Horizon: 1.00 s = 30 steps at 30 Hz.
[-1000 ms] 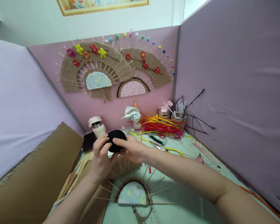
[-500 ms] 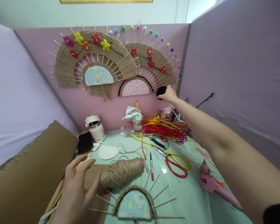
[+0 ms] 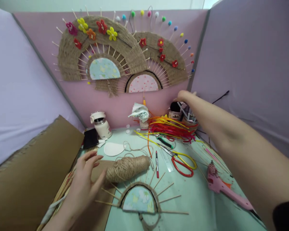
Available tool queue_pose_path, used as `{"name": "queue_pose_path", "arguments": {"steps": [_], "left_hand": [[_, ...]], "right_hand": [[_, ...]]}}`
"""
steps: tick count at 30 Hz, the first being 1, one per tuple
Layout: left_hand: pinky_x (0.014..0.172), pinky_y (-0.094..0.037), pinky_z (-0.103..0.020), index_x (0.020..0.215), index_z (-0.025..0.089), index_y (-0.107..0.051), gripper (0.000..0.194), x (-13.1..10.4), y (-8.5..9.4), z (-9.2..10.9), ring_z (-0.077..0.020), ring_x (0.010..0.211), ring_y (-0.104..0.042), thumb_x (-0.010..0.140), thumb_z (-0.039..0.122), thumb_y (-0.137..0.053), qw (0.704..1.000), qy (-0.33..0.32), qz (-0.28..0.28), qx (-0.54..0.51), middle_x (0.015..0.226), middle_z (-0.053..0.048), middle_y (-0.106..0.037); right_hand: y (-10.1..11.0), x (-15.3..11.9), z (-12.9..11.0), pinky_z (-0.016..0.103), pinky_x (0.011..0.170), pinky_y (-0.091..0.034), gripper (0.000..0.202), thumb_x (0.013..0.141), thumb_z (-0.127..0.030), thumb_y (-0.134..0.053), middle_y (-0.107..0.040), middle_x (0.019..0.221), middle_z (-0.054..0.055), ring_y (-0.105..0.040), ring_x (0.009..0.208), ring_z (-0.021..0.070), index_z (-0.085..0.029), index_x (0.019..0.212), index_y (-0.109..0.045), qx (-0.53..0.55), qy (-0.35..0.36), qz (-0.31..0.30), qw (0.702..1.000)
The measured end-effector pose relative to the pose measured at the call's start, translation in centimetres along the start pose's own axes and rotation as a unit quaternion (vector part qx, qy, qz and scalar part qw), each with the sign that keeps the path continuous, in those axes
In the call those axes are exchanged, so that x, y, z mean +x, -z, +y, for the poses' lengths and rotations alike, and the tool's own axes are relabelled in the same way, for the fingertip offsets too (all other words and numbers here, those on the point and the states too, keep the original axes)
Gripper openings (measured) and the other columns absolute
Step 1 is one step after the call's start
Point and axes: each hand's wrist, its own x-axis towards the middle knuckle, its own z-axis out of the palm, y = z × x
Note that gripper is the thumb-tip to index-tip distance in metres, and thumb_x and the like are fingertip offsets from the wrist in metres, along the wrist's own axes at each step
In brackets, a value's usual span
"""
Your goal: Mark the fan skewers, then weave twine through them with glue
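My left hand (image 3: 86, 179) hovers with fingers spread and curved, empty, at the left end of a cone of jute twine (image 3: 128, 169). Below the twine lies a half-round craft piece (image 3: 139, 199) with blue floral fabric, a jute rim and thin sticks fanning out. My right arm reaches to the back right. There my right hand (image 3: 186, 96) is bent down over a black round object (image 3: 175, 106) at the top of a small jar (image 3: 174, 115). Its fingers are mostly hidden, so whether it still grips the black object does not show.
Bundled pipe cleaners (image 3: 170, 128), scissors (image 3: 183, 165), green-handled pliers (image 3: 165, 142), a pen (image 3: 157, 165) and a pink glue gun (image 3: 225, 189) lie on the right. A white bottle (image 3: 102, 126) stands back left. Cardboard (image 3: 38, 166) leans at left; finished fans (image 3: 101, 41) hang behind.
My right hand has moved down and slightly right, bringing the black round object from in front of the back panel to the jar. The view has tilted downward; my left hand stays near the twine.
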Motion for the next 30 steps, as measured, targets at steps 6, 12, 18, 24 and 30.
{"name": "queue_pose_path", "arguments": {"steps": [6, 12, 18, 24, 30], "left_hand": [[0.101, -0.044, -0.05, 0.132, 0.021, -0.041, 0.058, 0.0, -1.5, 1.7, -0.0296, 0.124, -0.047, 0.079, 0.027, -0.062, 0.987, -0.015, -0.157, 0.024, 0.131, -0.015, -0.047], [0.108, -0.029, -0.057, 0.144, 0.022, -0.032, 0.086, 0.0, -3.5, 2.6, -0.0349, 0.133, -0.039, 0.068, 0.028, -0.073, 0.954, -0.039, -0.268, 0.132, 0.142, -0.017, -0.043], [0.11, -0.027, -0.054, 0.14, 0.017, -0.039, 0.079, 1.3, -4.4, 2.0, -0.0319, 0.118, -0.054, 0.067, 0.026, -0.069, 0.936, -0.04, -0.319, 0.146, 0.124, -0.016, -0.059], [0.098, -0.044, -0.042, 0.137, 0.022, -0.04, 0.076, 2.6, -1.4, 1.9, -0.0286, 0.114, -0.057, 0.066, 0.03, -0.067, 0.967, 0.045, -0.252, -0.011, 0.126, -0.011, -0.059], [0.09, -0.052, -0.044, 0.132, 0.018, -0.047, 0.073, 4.6, 3.1, 0.4, -0.0312, 0.108, -0.062, 0.067, 0.042, -0.07, 0.895, 0.258, -0.17, -0.322, 0.117, -0.012, -0.065]], "right_hand": [[1.7, -7.5, -5.4, 0.058, 0.102, -0.019, 0.035, 0.086, -0.035, -0.06, -0.066, 0.11, 0.017, -0.055, 0.114, 0.0337, -0.01, 0.111, -0.064, -0.017, 0.091, 0.0, 0.996], [0.0, -21.4, -8.5, 0.048, 0.1, -0.026, 0.028, 0.087, -0.041, -0.057, -0.071, 0.103, 0.009, -0.06, 0.104, 0.0293, -0.021, 0.103, -0.069, 0.074, 0.259, -0.213, 0.939], [-4.8, -28.2, -7.1, 0.044, 0.092, -0.035, 0.037, 0.056, -0.04, -0.082, -0.07, 0.098, 0.014, -0.057, 0.105, 0.0352, -0.018, 0.083, -0.071, 0.069, 0.236, -0.343, 0.906], [-4.9, -27.2, -7.4, 0.035, 0.079, -0.039, 0.018, 0.082, -0.023, -0.056, -0.071, 0.075, 0.009, -0.065, 0.082, 0.0246, -0.018, 0.069, -0.068, 0.145, 0.201, -0.289, 0.925], [1.3, -23.5, -6.6, 0.031, 0.081, -0.045, 0.033, 0.093, -0.039, -0.04, -0.072, 0.095, 0.007, -0.064, 0.092, 0.0193, -0.018, 0.085, -0.064, 0.434, 0.105, -0.118, 0.887]]}}
